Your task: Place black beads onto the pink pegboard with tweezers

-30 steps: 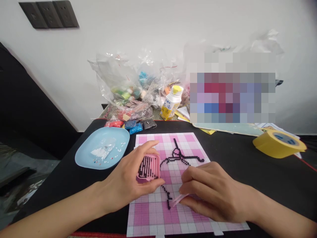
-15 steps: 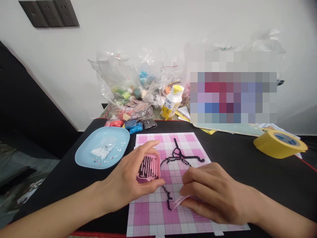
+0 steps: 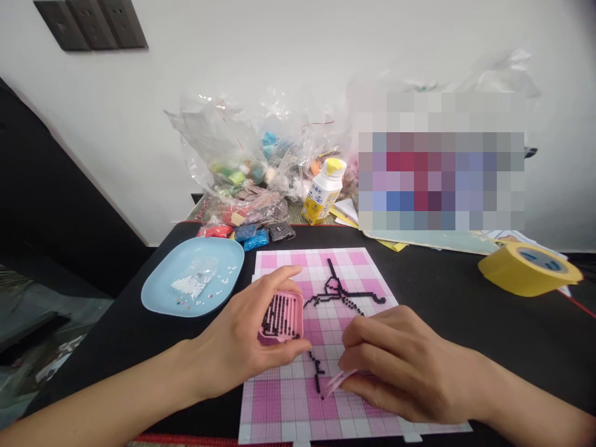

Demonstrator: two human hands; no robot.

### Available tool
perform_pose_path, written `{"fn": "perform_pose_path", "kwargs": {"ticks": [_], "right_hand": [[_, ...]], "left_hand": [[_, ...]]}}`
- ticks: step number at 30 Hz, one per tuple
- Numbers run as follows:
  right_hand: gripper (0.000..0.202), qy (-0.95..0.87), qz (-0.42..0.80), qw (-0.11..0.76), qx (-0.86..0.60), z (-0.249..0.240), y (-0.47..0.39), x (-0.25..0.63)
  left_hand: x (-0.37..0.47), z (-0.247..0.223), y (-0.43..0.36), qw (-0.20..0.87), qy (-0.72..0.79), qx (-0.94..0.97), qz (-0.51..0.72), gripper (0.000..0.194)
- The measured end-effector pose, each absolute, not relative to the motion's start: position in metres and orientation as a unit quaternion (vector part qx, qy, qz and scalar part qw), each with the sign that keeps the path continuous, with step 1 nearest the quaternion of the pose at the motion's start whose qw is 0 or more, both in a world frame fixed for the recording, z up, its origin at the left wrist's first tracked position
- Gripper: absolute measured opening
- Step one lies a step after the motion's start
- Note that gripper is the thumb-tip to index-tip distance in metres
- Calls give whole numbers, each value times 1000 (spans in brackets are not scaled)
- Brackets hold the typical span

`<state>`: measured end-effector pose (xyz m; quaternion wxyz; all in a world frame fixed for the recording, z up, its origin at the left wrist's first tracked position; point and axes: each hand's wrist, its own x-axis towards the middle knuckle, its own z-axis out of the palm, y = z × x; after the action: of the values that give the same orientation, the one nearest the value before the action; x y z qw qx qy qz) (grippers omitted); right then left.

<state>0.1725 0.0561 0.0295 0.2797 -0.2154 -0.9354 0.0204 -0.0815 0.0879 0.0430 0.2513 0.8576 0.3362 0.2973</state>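
Note:
My left hand is closed around the edges of a small pink ridged tray, with rows of black beads in its grooves. It holds the tray above the left part of a pink-and-white checked pegboard. Between the fingers of my right hand is a pair of pink tweezers, slanting down to the board. A black bead sits at the tweezer tips, just below a short line of beads. A black bead outline runs across the board, partly hidden by both hands.
To the left lies a blue plate with white beads and a small clear bag. Bead packets, plastic bags and a yellow-and-white bottle stand behind the board. A yellow tape roll is at right.
The tweezer arms look slightly further apart, and their tips sit a little lower, by a single bead. The tray in my left hand has shifted slightly to the right.

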Motion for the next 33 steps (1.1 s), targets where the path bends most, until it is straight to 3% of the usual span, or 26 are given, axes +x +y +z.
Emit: {"fn": "perform_pose_path", "kwargs": {"ticks": [10,16,33], "right_hand": [[22,-943,11,246,-223,43,57,173],[18,-933,35,281,-224,33,62,179],[21,-936,18,277,-214,39,60,173]], "left_hand": [[-82,42,88,255,329,857,304,82],[-82,42,89,252,323,862,299,80],[-82,43,87,258,328,857,301,83]]}}
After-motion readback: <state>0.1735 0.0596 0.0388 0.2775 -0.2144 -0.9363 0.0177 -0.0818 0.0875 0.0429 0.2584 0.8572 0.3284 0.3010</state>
